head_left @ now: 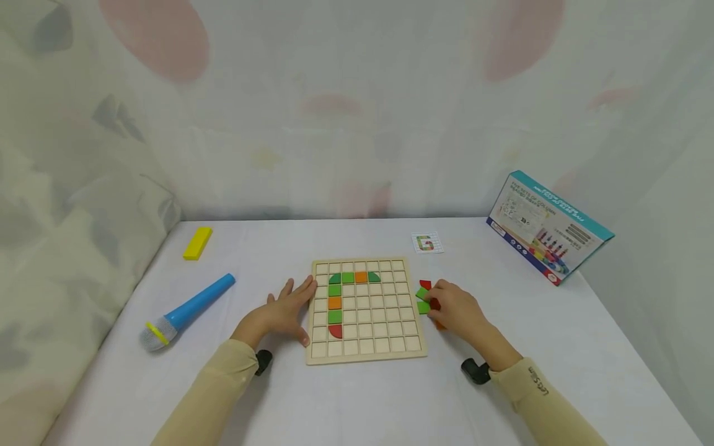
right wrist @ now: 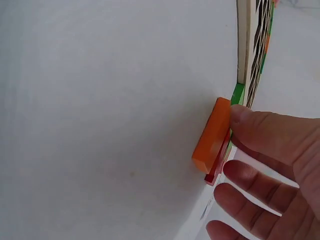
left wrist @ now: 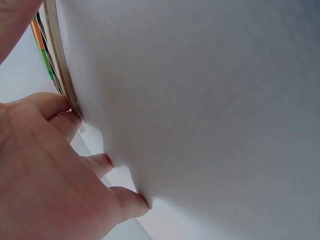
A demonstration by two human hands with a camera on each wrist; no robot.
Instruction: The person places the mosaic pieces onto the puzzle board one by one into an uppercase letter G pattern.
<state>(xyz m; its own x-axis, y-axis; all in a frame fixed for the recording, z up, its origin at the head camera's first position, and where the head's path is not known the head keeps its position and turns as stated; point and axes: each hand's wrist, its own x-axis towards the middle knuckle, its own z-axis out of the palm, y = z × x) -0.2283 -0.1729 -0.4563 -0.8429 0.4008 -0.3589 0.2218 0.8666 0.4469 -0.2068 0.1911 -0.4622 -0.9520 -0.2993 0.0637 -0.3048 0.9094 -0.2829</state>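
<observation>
A wooden grid board lies flat on the table. Colored tiles on it form a top row with an orange tile and a left column ending in a red quarter-round tile. My left hand, fingers spread, rests against the board's left edge; in the left wrist view its fingertips touch that edge and the table. Right of the board, my right hand reaches into loose tiles. Its thumb and index finger come down by a green tile and an orange tile; I cannot tell whether they pinch one.
A small pattern card lies behind the board. At the right back leans a printed box. On the left are a blue toy microphone and a yellow block. A red tile lies beyond my right fingers.
</observation>
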